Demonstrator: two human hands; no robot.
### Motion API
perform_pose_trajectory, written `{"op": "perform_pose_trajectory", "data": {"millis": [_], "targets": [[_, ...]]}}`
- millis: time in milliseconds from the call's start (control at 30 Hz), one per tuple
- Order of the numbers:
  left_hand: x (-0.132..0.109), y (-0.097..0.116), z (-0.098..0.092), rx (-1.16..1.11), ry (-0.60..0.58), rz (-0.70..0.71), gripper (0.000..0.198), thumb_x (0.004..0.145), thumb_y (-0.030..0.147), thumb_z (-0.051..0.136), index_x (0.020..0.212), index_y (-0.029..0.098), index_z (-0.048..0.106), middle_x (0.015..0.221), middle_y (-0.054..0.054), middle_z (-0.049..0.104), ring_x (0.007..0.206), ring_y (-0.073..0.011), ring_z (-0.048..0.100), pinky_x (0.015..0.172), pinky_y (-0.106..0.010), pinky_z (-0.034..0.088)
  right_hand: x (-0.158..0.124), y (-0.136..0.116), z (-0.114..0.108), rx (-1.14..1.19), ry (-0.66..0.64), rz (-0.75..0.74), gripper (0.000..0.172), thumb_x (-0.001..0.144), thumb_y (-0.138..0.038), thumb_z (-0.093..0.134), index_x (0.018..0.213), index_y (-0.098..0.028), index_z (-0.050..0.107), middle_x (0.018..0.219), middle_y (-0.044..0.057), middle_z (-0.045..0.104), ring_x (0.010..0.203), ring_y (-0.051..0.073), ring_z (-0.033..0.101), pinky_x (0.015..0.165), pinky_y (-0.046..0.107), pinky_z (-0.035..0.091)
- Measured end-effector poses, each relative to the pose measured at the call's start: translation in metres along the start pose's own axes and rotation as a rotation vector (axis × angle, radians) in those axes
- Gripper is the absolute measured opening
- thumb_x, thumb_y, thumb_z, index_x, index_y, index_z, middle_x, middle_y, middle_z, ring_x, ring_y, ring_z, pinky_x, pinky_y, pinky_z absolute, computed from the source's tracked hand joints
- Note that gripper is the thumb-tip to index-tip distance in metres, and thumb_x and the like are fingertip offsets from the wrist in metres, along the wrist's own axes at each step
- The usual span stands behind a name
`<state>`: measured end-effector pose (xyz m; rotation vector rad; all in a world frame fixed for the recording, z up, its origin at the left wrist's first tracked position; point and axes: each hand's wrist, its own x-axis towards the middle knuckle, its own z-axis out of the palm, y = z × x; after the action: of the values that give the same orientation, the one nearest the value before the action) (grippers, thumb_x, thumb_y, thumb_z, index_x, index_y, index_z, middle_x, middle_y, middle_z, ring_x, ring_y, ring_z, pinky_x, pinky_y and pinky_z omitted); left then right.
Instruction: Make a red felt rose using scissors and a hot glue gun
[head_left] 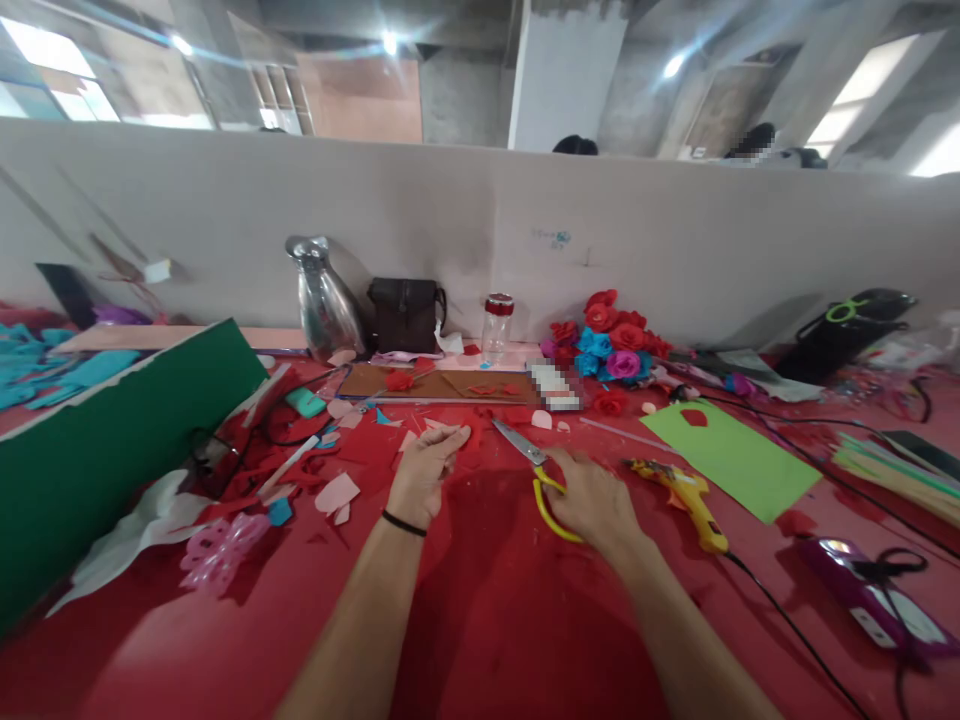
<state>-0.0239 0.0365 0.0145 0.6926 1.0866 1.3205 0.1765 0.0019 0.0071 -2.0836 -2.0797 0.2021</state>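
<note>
My left hand [426, 468], a dark band at its wrist, pinches a piece of red paper [469, 440] above the red table. The paper blends with the red surface, so its outline is hard to make out. To the right, my right hand [596, 500] is closed on the yellow-handled scissors [519, 440]. Their blades point up and left toward the red paper, apart from it. Pink paper scraps [337, 493] lie left of my left hand. A yellow glue gun [694, 500] rests to the right of my right hand.
A green board [135, 450] stands at the left. Behind are a steel jug [326, 300], a black bag [407, 315], a glass jar [496, 330] and paper roses [619, 340]. Lime green paper [739, 460] and a purple power strip [870, 595] with cords lie right.
</note>
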Motion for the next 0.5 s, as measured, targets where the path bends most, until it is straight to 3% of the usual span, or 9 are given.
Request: {"op": "perform_pose_trajectory", "data": {"millis": [133, 233, 300, 367, 500], "targets": [[-0.001, -0.010, 0.008, 0.079, -0.034, -0.041, 0.029, 0.044, 0.028, 0.081, 0.064, 0.014, 0.067, 0.045, 0.007, 0.048, 0.039, -0.0024, 0.031, 0.039, -0.020, 0.018, 0.002, 0.006, -0.005, 0.010, 0.157, 0.015, 0.027, 0.076, -0.022, 0.054, 0.099, -0.020, 0.068, 0.101, 0.016, 0.063, 0.102, 0.033, 0.053, 0.078, 0.041, 0.042], [-0.004, -0.017, 0.016, 0.129, -0.062, -0.067, 0.028, 0.045, 0.024, 0.080, 0.068, 0.014, 0.068, 0.047, 0.005, 0.053, 0.040, -0.0034, 0.035, 0.041, -0.019, 0.022, 0.006, 0.001, 0.002, 0.434, 0.240, -0.039, 0.024, 0.081, -0.028, 0.050, 0.094, -0.018, 0.067, 0.101, 0.013, 0.065, 0.097, 0.026, 0.057, 0.083, 0.037, 0.043], [-0.008, -0.020, 0.021, 0.170, -0.103, -0.077, 0.027, 0.046, 0.022, 0.078, 0.070, 0.014, 0.068, 0.051, 0.003, 0.057, 0.044, -0.0049, 0.040, 0.044, -0.019, 0.026, 0.009, -0.006, 0.011, 0.830, 0.138, -0.064, 0.027, 0.081, -0.036, 0.050, 0.096, -0.018, 0.065, 0.094, 0.008, 0.068, 0.085, 0.020, 0.061, 0.077, 0.032, 0.046], [-0.011, -0.022, 0.025, 0.218, -0.161, -0.090, 0.027, 0.047, 0.020, 0.077, 0.073, 0.015, 0.069, 0.052, 0.003, 0.058, 0.045, -0.0060, 0.042, 0.045, -0.020, 0.027, 0.013, -0.011, 0.021, 1.049, 0.033, -0.036, 0.028, 0.077, -0.040, 0.055, 0.090, -0.017, 0.064, 0.085, 0.005, 0.068, 0.074, 0.017, 0.061, 0.069, 0.029, 0.047], [-0.012, -0.019, 0.024, 0.300, -0.198, -0.101, 0.024, 0.051, 0.018, 0.074, 0.074, 0.017, 0.068, 0.047, 0.005, 0.053, 0.042, -0.0063, 0.037, 0.044, -0.022, 0.024, 0.019, -0.011, 0.034, 1.048, 0.024, 0.042, 0.022, 0.076, -0.036, 0.054, 0.076, -0.016, 0.062, 0.064, 0.000, 0.063, 0.057, 0.013, 0.056, 0.057, 0.025, 0.044]]}}
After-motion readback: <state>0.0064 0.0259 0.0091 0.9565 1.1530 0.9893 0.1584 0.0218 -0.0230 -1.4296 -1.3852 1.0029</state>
